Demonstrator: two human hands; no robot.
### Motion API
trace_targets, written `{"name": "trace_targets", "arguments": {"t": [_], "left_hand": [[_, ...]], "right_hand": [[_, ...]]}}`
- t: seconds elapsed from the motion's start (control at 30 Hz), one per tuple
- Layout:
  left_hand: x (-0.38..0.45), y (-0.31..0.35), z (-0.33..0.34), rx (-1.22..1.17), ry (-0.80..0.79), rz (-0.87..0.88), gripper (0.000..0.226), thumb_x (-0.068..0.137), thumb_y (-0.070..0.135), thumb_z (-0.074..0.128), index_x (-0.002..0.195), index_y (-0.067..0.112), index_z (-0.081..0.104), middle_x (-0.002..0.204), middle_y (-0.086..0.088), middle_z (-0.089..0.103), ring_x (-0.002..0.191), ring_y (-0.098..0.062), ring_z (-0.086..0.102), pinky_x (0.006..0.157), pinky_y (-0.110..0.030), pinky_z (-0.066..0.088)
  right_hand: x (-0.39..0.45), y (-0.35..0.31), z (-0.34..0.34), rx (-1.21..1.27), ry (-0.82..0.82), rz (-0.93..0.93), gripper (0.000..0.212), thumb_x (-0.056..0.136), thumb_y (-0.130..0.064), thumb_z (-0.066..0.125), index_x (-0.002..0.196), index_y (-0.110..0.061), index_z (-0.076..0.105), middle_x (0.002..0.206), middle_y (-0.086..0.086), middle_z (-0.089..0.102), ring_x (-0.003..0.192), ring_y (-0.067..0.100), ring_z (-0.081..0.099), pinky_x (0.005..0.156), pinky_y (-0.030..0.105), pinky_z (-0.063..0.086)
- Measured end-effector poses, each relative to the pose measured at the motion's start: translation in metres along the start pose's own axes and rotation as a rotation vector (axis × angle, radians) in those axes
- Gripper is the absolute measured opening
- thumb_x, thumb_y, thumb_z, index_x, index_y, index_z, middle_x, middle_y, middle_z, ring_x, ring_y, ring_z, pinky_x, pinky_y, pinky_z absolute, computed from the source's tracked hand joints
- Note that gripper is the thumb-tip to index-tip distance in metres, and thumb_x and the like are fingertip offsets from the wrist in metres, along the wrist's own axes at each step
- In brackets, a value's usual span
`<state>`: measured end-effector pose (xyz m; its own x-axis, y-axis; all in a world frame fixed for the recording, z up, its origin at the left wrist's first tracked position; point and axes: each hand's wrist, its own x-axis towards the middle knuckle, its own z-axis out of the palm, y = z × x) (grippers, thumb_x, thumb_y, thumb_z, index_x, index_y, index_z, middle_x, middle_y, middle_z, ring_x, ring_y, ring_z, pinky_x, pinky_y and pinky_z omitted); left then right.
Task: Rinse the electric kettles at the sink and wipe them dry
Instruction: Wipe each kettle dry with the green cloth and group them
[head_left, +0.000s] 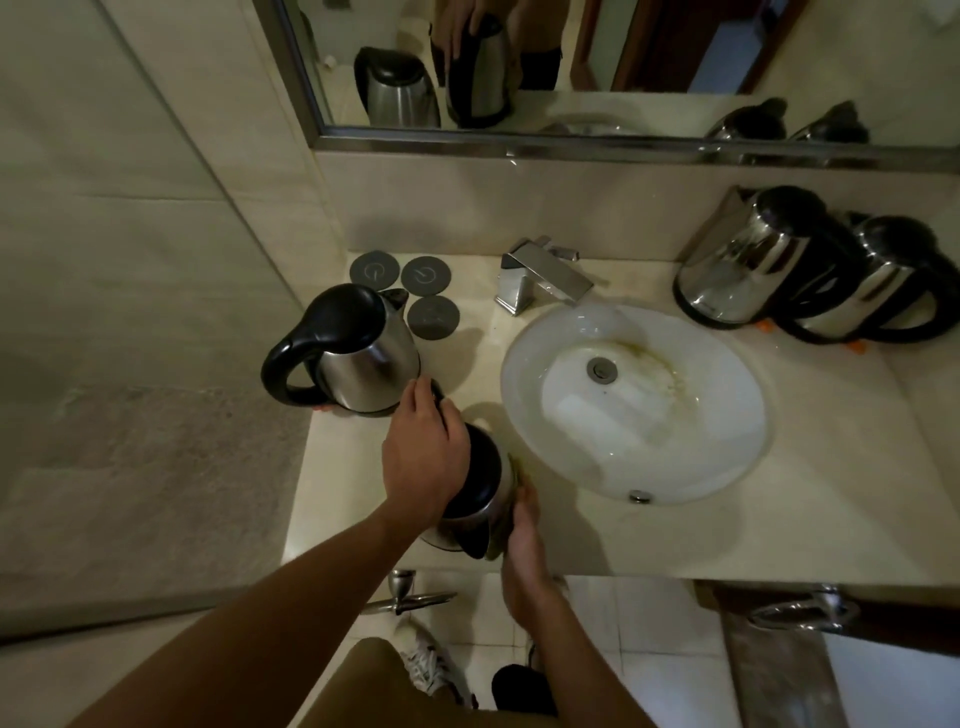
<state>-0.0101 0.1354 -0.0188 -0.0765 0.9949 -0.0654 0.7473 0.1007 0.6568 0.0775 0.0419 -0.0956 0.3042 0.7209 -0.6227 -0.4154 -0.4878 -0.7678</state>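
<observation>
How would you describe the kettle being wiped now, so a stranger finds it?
Start at the sink. On the counter at its near left stands a kettle. Unlike the other three kettles, it has both hands on it, the left hand on top.

Glossy steel kettles (363, 358) with black plastic lids; glazed white sink (727, 467).
</observation>
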Motion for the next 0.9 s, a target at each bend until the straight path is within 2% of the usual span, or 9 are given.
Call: {"name": "trace_targets", "arguments": {"t": [0.1, 0.23, 0.33, 0.43, 0.63, 0.73, 0.8, 0.87, 0.9], "left_hand": [[0.001, 0.0, -0.001, 0.025, -0.026, 0.039, 0.047, 0.103, 0.029, 0.037, 0.145, 0.009, 0.038, 0.145, -0.011, 0.046, 0.127, -0.025, 0.048, 0.104, -0.037, 0.04], [0.006, 0.0, -0.002, 0.019, -0.061, 0.086, 0.046, 0.102, 0.029, 0.038, 0.144, 0.008, 0.037, 0.143, -0.011, 0.046, 0.123, -0.025, 0.05, 0.1, -0.036, 0.042], [0.008, 0.0, -0.001, 0.033, -0.078, 0.11, 0.047, 0.102, 0.031, 0.037, 0.144, 0.01, 0.036, 0.143, -0.011, 0.046, 0.123, -0.026, 0.051, 0.102, -0.04, 0.045], [0.009, 0.0, -0.001, 0.04, -0.093, 0.104, 0.05, 0.101, 0.034, 0.039, 0.146, 0.011, 0.034, 0.146, -0.01, 0.043, 0.127, -0.026, 0.049, 0.105, -0.041, 0.044], [0.009, 0.0, -0.001, 0.062, -0.111, 0.115, 0.057, 0.097, 0.039, 0.042, 0.146, 0.012, 0.033, 0.148, -0.009, 0.042, 0.126, -0.025, 0.049, 0.105, -0.038, 0.043], [0.01, -0.001, 0.0, 0.051, -0.108, 0.089, 0.06, 0.093, 0.046, 0.036, 0.144, 0.015, 0.034, 0.146, -0.007, 0.043, 0.124, -0.025, 0.051, 0.102, -0.043, 0.047], [0.01, 0.0, 0.0, 0.039, -0.097, 0.087, 0.054, 0.097, 0.041, 0.039, 0.144, 0.015, 0.035, 0.145, -0.006, 0.044, 0.123, -0.023, 0.051, 0.101, -0.04, 0.047], [0.009, 0.001, -0.001, 0.019, -0.077, 0.089, 0.047, 0.099, 0.034, 0.042, 0.141, 0.014, 0.039, 0.141, -0.006, 0.047, 0.117, -0.021, 0.053, 0.096, -0.033, 0.046], [0.008, 0.002, -0.001, 0.014, -0.07, 0.09, 0.045, 0.099, 0.034, 0.041, 0.139, 0.014, 0.04, 0.137, -0.006, 0.049, 0.112, -0.02, 0.053, 0.093, -0.031, 0.046]], "right_hand": [[-0.005, 0.009, 0.004, 0.072, 0.029, 0.008, 0.035, 0.107, -0.02, 0.034, 0.139, -0.029, 0.044, 0.146, 0.004, 0.049, 0.126, 0.019, 0.051, 0.103, 0.035, 0.045], [-0.002, -0.001, 0.0, 0.043, -0.011, 0.012, 0.038, 0.107, -0.026, 0.033, 0.144, -0.027, 0.043, 0.14, -0.001, 0.054, 0.114, 0.003, 0.055, 0.081, 0.017, 0.049], [0.009, -0.014, -0.002, 0.012, -0.034, 0.001, 0.037, 0.108, -0.026, 0.031, 0.14, -0.023, 0.049, 0.136, -0.002, 0.057, 0.113, 0.002, 0.056, 0.078, 0.014, 0.049], [0.017, -0.033, -0.001, -0.028, -0.098, -0.026, 0.032, 0.107, -0.022, 0.031, 0.125, -0.026, 0.058, 0.119, -0.01, 0.063, 0.102, -0.004, 0.059, 0.073, 0.008, 0.048], [0.05, -0.072, 0.006, -0.226, -0.238, 0.069, 0.032, 0.104, -0.023, 0.04, 0.097, -0.024, 0.07, 0.097, -0.008, 0.072, 0.098, 0.015, 0.063, 0.081, 0.024, 0.048], [0.066, -0.1, 0.015, -0.47, -0.387, 0.117, 0.031, 0.103, -0.027, 0.042, 0.103, -0.017, 0.071, 0.1, -0.003, 0.071, 0.093, 0.011, 0.063, 0.078, 0.024, 0.048], [0.077, -0.114, 0.025, -0.601, -0.49, 0.132, 0.034, 0.102, -0.026, 0.042, 0.115, -0.008, 0.068, 0.112, 0.007, 0.07, 0.105, 0.02, 0.063, 0.092, 0.031, 0.05], [0.089, -0.121, 0.032, -0.688, -0.558, 0.152, 0.029, 0.1, -0.025, 0.045, 0.109, -0.009, 0.067, 0.118, 0.016, 0.068, 0.11, 0.028, 0.062, 0.096, 0.039, 0.048], [0.094, -0.123, 0.033, -0.733, -0.583, 0.152, 0.024, 0.099, -0.025, 0.046, 0.102, -0.012, 0.066, 0.115, 0.017, 0.068, 0.103, 0.026, 0.062, 0.09, 0.038, 0.05]]}}
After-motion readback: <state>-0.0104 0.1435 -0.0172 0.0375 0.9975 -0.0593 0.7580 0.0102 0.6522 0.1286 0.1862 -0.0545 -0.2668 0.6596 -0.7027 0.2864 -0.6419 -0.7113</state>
